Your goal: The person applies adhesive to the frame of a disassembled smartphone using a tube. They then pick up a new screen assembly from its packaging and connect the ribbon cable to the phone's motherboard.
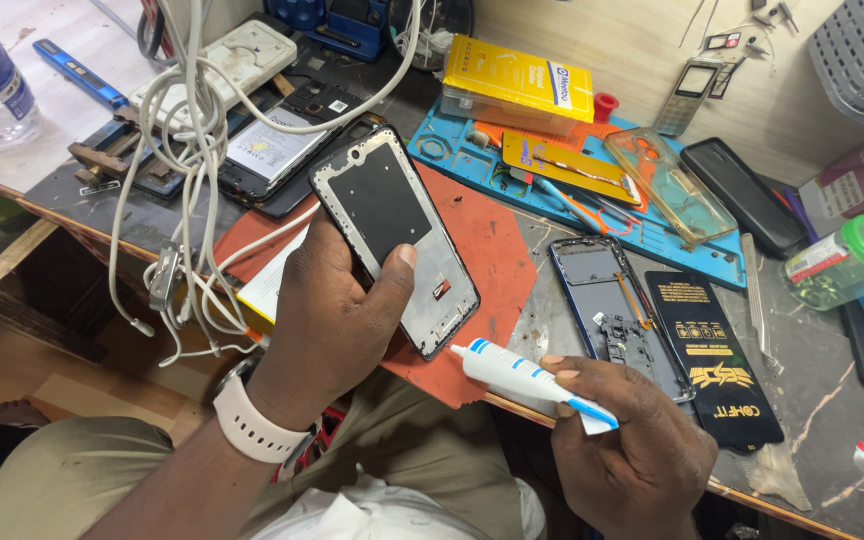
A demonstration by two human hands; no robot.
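cluttered bench (pixel 552 300), left hand (pixel 327 320) gripping phone frame (pixel 394 238), right hand (pixel 632 445) white tube (pixel 532 384)

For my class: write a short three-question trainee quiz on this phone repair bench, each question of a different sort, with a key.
1. True or false: the left hand holds the phone frame tilted above the red mat.
2. What does the right hand hold? A) tweezers B) a white glue tube with blue trim C) a screwdriver
3. Fill in: the tube's nozzle points towards the frame's lower ____.

Key
1. True.
2. B.
3. Edge; whether the nozzle touches it cannot be told.
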